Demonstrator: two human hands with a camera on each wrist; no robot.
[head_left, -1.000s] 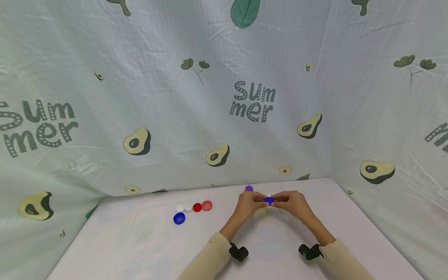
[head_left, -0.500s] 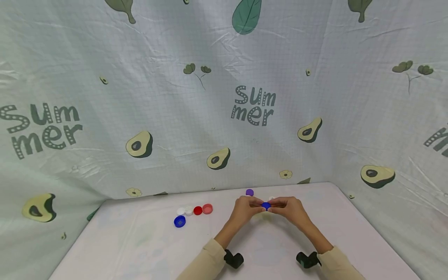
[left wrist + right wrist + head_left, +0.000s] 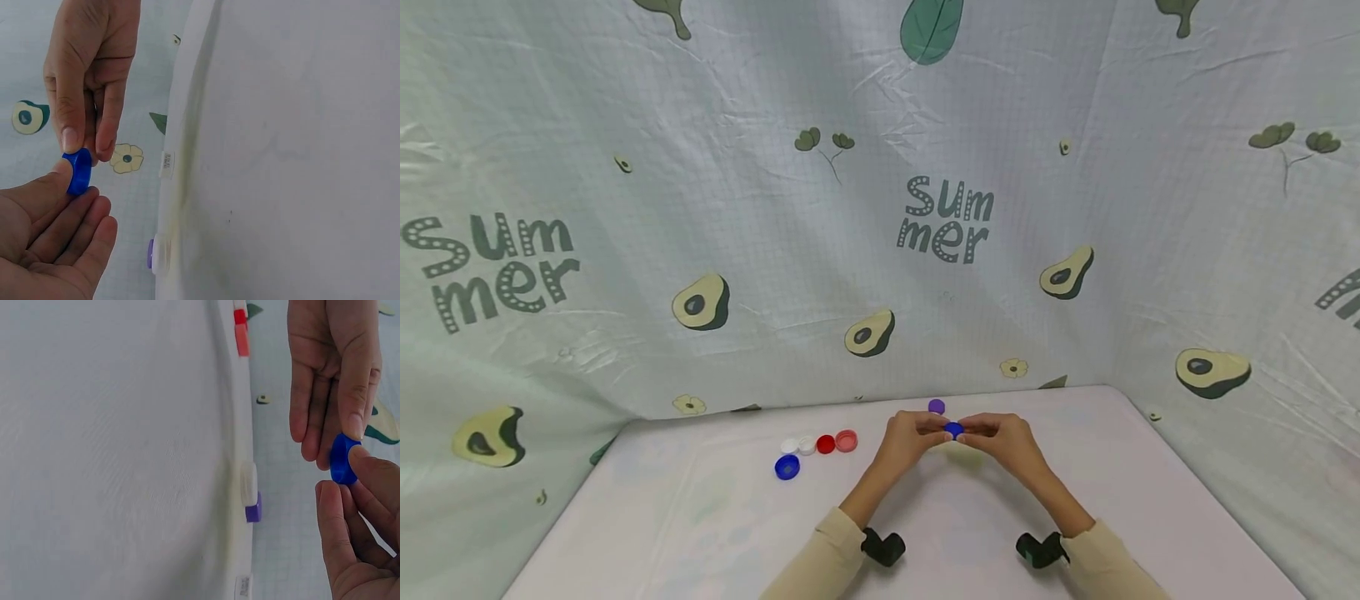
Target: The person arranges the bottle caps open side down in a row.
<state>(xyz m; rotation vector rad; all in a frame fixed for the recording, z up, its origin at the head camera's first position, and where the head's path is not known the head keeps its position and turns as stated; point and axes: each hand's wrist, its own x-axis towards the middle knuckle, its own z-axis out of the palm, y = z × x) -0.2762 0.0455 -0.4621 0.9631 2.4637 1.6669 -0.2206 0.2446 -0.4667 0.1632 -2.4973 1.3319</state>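
Blue cap [image 3: 953, 430]: sitting in mid-air above the table [image 3: 700, 517], between both hands. Left hand [image 3: 906, 442] is pinching one side, thumb against fingertips; right hand [image 3: 1003, 440] is pinching the opposite side. Each grip is narrowing only to the cap's width, and I'm seeing nothing else held.

For handling, I'm favouring light, equal pressure from both thumbs; squeezing one side harder would, I judge, be tipping it.

Just beyond the left fingers, a purple cap [image 3: 936, 406] is lying beside a white cap [image 3: 161, 253], close enough that I'm counting it the nearest obstacle to lowering there. Farther left, two pale caps [image 3: 807, 446], a red cap [image 3: 825, 443] and a salmon cap [image 3: 846, 441] are forming a row, a wider blue lid [image 3: 787, 467] sitting nearer me. Patterned cloth [image 3: 775, 267] is hanging behind.
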